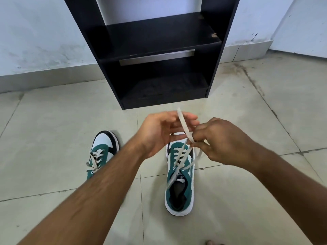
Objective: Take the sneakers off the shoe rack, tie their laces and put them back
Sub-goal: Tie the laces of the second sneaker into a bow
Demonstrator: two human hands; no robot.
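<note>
Laces [184, 128] of right sneaker [179, 181] in both hands' pinching grip.

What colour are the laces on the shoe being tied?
Off-white, a pale cream: the laces show best in the head view, held up between both hands above the green and white sneaker.

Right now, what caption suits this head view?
Both hands work the lace of the right sneaker before an empty shoe rack.
</note>
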